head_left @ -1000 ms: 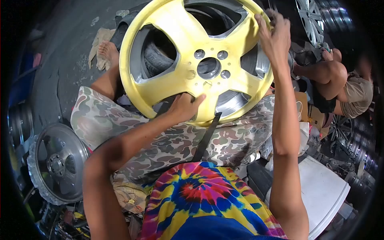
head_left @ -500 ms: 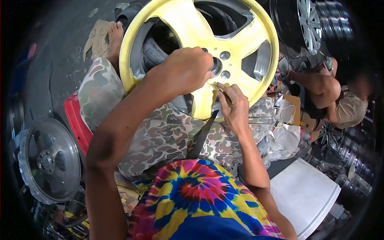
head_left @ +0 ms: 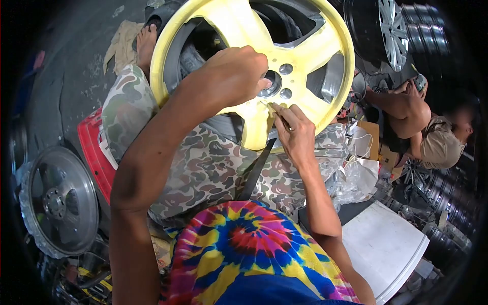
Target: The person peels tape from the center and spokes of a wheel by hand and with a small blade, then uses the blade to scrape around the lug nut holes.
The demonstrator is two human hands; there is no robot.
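A five-spoke car wheel rim [head_left: 244, 23] with a yellow surface lies tilted across my camouflage-clad lap. My left hand [head_left: 236, 71] is closed above the spokes, left of the centre hole, thumb tip at the hole's edge; its curled fingers hide whatever they hold. My right hand [head_left: 296, 129] is pinched over the lower spoke, just below the hub. Its fingertips meet a thin, pale sliver on the yellow surface, too small to name. A dark, flat strip [head_left: 258, 170] runs from below the rim toward my tie-dye shirt.
A bare grey wheel [head_left: 61, 203] stands at the left beside a red plastic piece [head_left: 95, 152]. At right are a white panel [head_left: 386, 249], clear plastic wrap [head_left: 351, 185] and stacked dark rims [head_left: 424, 30]. Another person [head_left: 437, 137] sits at the right, holding a small object.
My left hand has moved slightly up and left, baring more of the centre hole. My right hand has shifted slightly left. The other person's hand has risen a little.
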